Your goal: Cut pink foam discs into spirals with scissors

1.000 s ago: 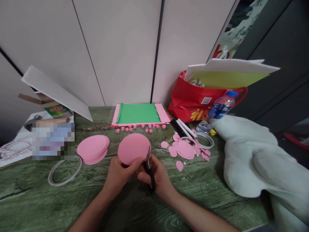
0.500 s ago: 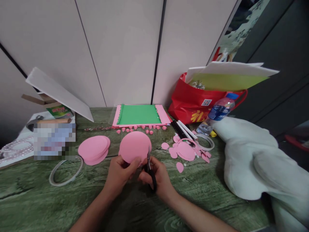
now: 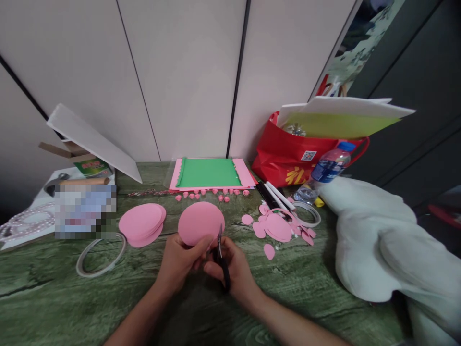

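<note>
My left hand (image 3: 180,259) pinches the lower edge of a pink paper circle (image 3: 200,222), its thumb on top. A pair of scissors (image 3: 222,264) with black handles sits in my right hand (image 3: 236,269), blades pointing away from me at the circle's right edge. Whether the blades are cutting into the paper I cannot tell. To the left lies a stack of pink paper circles (image 3: 141,221). Pink paper scraps and small cut pieces (image 3: 277,227) are heaped to the right, with one petal-shaped piece (image 3: 269,251) nearer me.
Behind my hands lie green and pink sheets (image 3: 209,172) and a row of small pink rolled pieces (image 3: 215,192). Tape rolls (image 3: 81,264) rest on both sides. A red bag (image 3: 275,158), a water bottle (image 3: 331,162) and a white plush item (image 3: 370,245) stand at right.
The scissors have turned slightly and their handles now look closer together. The paper circle sits a little lower in view. The whole scene has shifted slightly with the camera.
</note>
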A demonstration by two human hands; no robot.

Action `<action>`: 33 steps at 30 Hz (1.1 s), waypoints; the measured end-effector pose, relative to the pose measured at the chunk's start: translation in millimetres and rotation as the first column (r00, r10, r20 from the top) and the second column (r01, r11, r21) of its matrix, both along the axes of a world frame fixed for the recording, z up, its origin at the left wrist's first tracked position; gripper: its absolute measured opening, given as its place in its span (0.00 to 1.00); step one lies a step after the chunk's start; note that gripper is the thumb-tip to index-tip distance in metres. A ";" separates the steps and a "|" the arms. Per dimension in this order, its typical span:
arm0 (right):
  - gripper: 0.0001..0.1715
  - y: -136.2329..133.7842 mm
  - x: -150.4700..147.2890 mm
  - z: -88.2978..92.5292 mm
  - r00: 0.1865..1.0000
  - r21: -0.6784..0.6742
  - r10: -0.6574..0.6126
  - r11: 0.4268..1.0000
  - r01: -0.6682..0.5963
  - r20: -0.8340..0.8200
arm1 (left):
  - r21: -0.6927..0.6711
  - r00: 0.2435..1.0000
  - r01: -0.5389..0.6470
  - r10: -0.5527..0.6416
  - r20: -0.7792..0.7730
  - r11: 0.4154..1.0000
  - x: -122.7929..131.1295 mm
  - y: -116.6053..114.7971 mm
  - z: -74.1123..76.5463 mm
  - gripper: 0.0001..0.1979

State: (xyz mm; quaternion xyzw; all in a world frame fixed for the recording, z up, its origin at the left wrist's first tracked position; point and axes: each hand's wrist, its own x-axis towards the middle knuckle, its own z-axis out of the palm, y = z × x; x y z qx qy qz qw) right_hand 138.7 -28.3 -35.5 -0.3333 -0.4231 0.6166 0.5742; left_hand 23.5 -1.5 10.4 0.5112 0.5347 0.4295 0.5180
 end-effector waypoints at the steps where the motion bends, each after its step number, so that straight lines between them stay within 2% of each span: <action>1: 0.26 0.8 0.7 0.3 1.000 0.012 -0.002 1.000 0.002 -0.013 | -0.001 1.000 0.014 -0.014 -0.005 1.000 0.0 -0.1 0.8 0.17; 7: 0.28 2.7 1.6 -1.2 1.000 0.024 -0.023 0.999 0.023 -0.014 | -0.005 0.999 0.048 -0.048 -0.021 0.999 -0.3 -1.4 1.1 0.17; 13: 0.29 2.3 -0.6 -2.6 0.998 0.038 0.020 0.999 -0.017 -0.066 | -0.004 0.999 0.031 -0.031 -0.008 1.000 1.0 -1.3 2.7 0.17; 26: 0.24 2.5 0.1 1.3 0.999 -0.005 -0.045 0.999 0.045 -0.012 | 0.014 0.999 0.018 -0.018 -0.028 1.000 1.1 -0.6 6.0 0.17; 33: 0.24 3.2 0.4 0.5 0.996 -0.053 -0.061 0.996 0.065 0.064 | 0.014 0.999 0.005 -0.006 0.043 1.000 1.1 -0.3 6.4 0.18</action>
